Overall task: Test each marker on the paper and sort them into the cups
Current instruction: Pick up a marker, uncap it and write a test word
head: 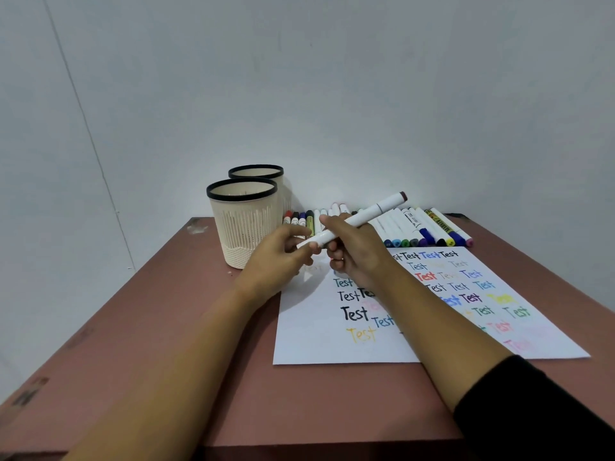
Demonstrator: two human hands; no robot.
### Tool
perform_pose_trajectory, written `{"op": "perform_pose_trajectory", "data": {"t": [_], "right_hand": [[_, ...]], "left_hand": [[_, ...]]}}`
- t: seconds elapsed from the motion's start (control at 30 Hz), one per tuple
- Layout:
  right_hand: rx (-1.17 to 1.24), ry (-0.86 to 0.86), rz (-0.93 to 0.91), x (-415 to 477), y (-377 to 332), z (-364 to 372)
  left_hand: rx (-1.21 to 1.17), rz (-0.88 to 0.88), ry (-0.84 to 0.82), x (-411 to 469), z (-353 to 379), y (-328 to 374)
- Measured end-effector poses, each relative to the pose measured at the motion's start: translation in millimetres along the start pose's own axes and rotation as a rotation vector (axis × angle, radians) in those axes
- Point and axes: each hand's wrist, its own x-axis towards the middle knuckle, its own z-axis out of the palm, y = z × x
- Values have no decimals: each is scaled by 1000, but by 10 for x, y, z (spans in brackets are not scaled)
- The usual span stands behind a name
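Observation:
My right hand (357, 249) grips a white marker (372, 212) with a dark brown end cap, held slanted above the top left of the paper (309, 341). My left hand (283, 257) pinches the marker's lower end, where its cap is. The paper carries several coloured "Test" words. Two cream cups with black rims stand to the left: a near cup (244, 224) and a far cup (258, 174) behind it. A row of markers (419, 227) lies along the back of the table beyond the paper.
The reddish-brown table (159, 327) sits in a corner of grey walls. Its left edge runs diagonally and its front edge is at the bottom. My right arm, in a black sleeve (539, 410), crosses the paper.

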Motion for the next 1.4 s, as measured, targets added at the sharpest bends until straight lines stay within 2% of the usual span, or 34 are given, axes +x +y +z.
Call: {"op": "perform_pose_trajectory", "data": {"t": [0.37,0.63,0.77,0.87,0.93,1.0,1.07,1.1,1.17,1.2,1.27,1.33,1.4], "right_hand": [[159,129,-139,-13,75,86],[206,172,-60,-39,112,129],[126,162,-50,-22,61,98],[72,138,25,-43,-33,108],[143,128,109,-88,-80,118],[276,196,154,-101,-136,94],[323,371,110,-81,-203,31],[250,467,46,-75,-235,3],[-107,559,-182,-64,-276,-37],[-323,526,-322,-69,-296,-38],[-772,320,-515,-95,-310,-29],[-1310,154,-525,-88,-297,-32],[-1625,63,-545,-77,-274,-58]], "left_hand": [[-266,5,-29,-40,90,24],[-237,16,-12,-67,135,2],[-211,13,8,-48,154,30],[-191,-3,46,-27,156,45],[-202,-37,75,-17,140,32],[-213,-84,100,-5,109,17],[-213,-126,104,-2,82,11],[-211,-138,100,-1,76,11],[-200,-151,95,-3,72,12],[-186,-154,96,-6,71,12],[-157,-159,94,-12,69,13],[-139,-166,93,-15,56,17],[-127,-171,88,-15,47,17]]}}
